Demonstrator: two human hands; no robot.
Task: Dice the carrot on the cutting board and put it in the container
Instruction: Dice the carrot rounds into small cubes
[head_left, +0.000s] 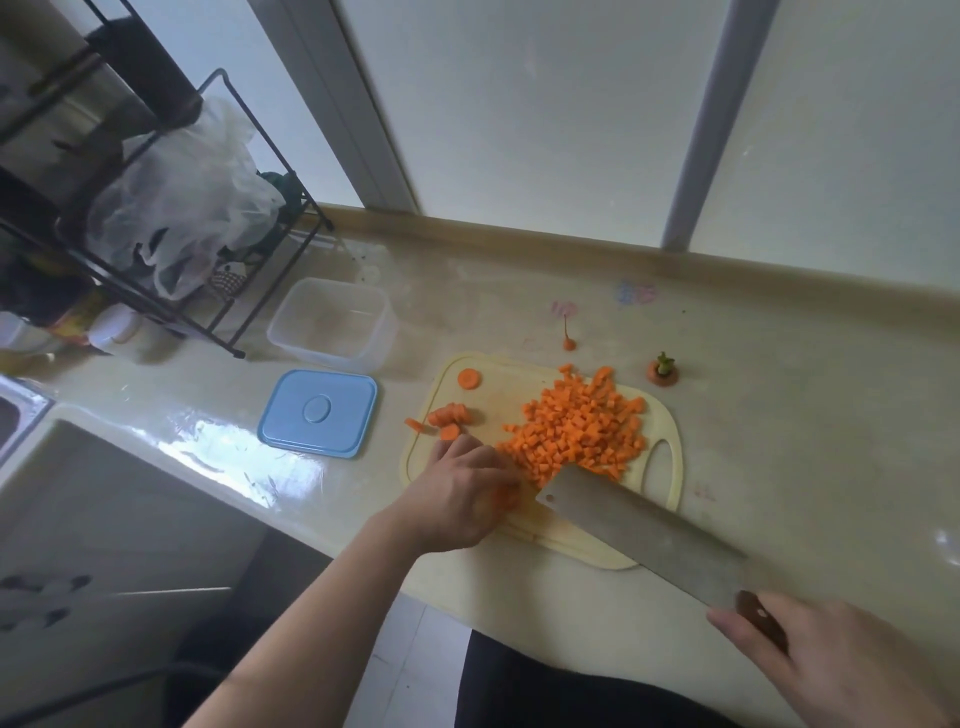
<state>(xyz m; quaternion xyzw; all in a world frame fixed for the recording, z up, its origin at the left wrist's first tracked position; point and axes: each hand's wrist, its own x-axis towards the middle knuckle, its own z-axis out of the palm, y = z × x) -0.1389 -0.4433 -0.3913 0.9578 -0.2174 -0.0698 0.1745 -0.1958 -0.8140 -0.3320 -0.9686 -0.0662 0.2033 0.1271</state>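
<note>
Two hands on the job, and a big heap of dice (582, 434) sits mid-board!

Far left, a black rack (156, 218) stuffed with plastic bags (182, 202); next along the worktop (779, 415) the clear container (332, 325) stands lidless, its blue lid (318, 413) flat just in front. Onto the cream board (519, 374): one lone slice (469, 378) at the far edge, a few more slices (447, 418) at the left side. Left hand (462, 493) is down on the board, fingers curled over an orange piece at the heap's near-left edge. Cleaver (639, 535) lies angled, its tip against the dice. Right hand (841, 670) wraps the handle, fingers closed around it. Beyond the board, carrot tip (569, 340) and leafy top (663, 373) lie apart on the worktop.
</note>
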